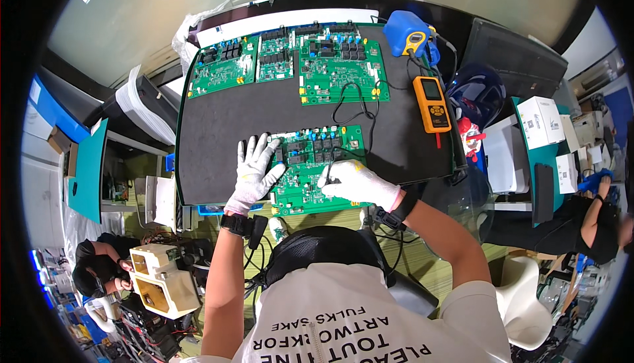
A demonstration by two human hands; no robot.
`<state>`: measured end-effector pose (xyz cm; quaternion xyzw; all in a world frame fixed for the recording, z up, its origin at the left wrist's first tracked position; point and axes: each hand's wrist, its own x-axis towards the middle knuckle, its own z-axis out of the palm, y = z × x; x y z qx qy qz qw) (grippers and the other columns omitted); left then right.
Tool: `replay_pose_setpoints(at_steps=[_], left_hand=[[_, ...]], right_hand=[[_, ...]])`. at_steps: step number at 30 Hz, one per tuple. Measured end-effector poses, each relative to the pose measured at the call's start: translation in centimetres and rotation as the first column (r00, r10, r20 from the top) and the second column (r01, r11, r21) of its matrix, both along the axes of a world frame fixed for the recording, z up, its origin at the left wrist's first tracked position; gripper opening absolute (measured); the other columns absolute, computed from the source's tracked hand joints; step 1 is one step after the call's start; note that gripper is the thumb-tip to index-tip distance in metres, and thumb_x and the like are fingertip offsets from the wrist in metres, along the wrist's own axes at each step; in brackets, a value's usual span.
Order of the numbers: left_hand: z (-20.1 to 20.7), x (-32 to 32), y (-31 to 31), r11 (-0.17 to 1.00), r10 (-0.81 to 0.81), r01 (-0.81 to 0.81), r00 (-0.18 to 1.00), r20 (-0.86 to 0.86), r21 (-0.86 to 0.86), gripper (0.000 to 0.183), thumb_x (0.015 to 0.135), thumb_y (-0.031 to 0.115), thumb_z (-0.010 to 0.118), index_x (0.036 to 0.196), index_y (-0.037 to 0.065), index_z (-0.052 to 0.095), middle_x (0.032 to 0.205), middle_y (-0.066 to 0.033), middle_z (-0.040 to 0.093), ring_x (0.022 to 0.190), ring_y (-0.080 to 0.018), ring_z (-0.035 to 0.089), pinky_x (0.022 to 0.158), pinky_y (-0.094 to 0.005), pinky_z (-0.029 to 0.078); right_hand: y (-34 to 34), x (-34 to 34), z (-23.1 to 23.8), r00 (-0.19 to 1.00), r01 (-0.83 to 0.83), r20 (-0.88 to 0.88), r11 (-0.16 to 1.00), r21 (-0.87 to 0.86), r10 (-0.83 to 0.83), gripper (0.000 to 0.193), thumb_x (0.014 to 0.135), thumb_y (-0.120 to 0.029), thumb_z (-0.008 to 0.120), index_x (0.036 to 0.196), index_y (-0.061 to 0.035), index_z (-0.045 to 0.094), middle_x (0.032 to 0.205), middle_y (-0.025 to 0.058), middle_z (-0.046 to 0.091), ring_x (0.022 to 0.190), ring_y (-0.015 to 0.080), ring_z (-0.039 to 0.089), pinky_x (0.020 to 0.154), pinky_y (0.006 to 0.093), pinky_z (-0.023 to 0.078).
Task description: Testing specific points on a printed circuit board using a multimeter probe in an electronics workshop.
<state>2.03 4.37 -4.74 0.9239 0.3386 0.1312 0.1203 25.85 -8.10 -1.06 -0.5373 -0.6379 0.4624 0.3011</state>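
In front of me a green circuit board (307, 184) lies on the dark mat, crowded with black, blue and yellow parts. My left hand (254, 171), in a white glove, rests on the board's left edge, fingers spread and stretched out. My right hand (360, 183), gloved too, is over the board's right half. Its fingers are closed round a thin dark tool, mostly hidden by the glove. A black cord (371, 122) loops across the mat and the board to this hand.
Several more green boards (343, 72) lie along the mat's far side. A blue station box (404, 33) stands at the far right, with an orange handheld meter (432, 104) nearer me. Other people (99, 264) work at left and right. A white chair (525, 303) stands behind right.
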Motion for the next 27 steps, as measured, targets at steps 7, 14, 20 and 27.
replay_pose_setpoints(at_steps=[7, 14, 20, 27], left_hand=[[0.0, -0.1, 0.0, 1.0, -0.001, 0.001, 1.0, -0.003, -0.009, 0.059, 0.085, 0.048, 0.049, 0.134, 0.015, 0.04, 0.139, -0.0182, 0.034, 0.13, -0.04, 0.027, 0.108, -0.0506, 0.007], [0.2, -0.1, -0.1, 1.0, 0.0, 0.0, 1.0, 0.005, -0.009, 0.059, 0.085, 0.048, 0.05, 0.133, 0.015, 0.04, 0.138, -0.0186, 0.035, 0.129, -0.0407, 0.027, 0.108, -0.0506, 0.007], [0.1, 0.0, -0.1, 1.0, -0.006, 0.006, 1.0, 0.013, 0.013, 0.058, 0.085, 0.046, 0.051, 0.132, 0.014, 0.042, 0.137, -0.0187, 0.036, 0.128, -0.041, 0.029, 0.108, -0.051, 0.009], [0.2, 0.1, 0.0, 1.0, -0.008, 0.008, 1.0, 0.016, 0.009, 0.059, 0.085, 0.047, 0.051, 0.132, 0.014, 0.041, 0.137, -0.0186, 0.036, 0.128, -0.0412, 0.029, 0.108, -0.051, 0.008]], right_hand=[[0.2, 0.1, 0.4, 0.999, -0.029, 0.032, 0.994, -0.102, 0.032, 0.016, 0.079, -0.011, 0.061, 0.092, -0.001, 0.062, 0.081, 0.0073, 0.066, 0.074, 0.0141, 0.063, 0.067, 0.0267, 0.048], [0.1, 0.0, 1.6, 1.0, 0.007, 0.007, 0.994, -0.113, -0.006, 0.018, 0.076, -0.015, 0.062, 0.088, -0.0001, 0.063, 0.077, 0.0123, 0.064, 0.069, 0.0199, 0.063, 0.061, 0.0306, 0.048], [0.0, 0.1, 2.2, 1.0, 0.012, -0.013, 0.991, -0.131, -0.014, 0.018, 0.076, -0.013, 0.061, 0.088, 0.0004, 0.062, 0.08, 0.0122, 0.065, 0.071, 0.0199, 0.063, 0.064, 0.0305, 0.048], [-0.1, 0.2, 0.4, 0.999, 0.012, -0.035, 1.0, -0.013, -0.012, 0.017, 0.076, -0.012, 0.061, 0.086, 0.0007, 0.062, 0.078, 0.0114, 0.064, 0.072, 0.02, 0.063, 0.067, 0.0306, 0.048]])
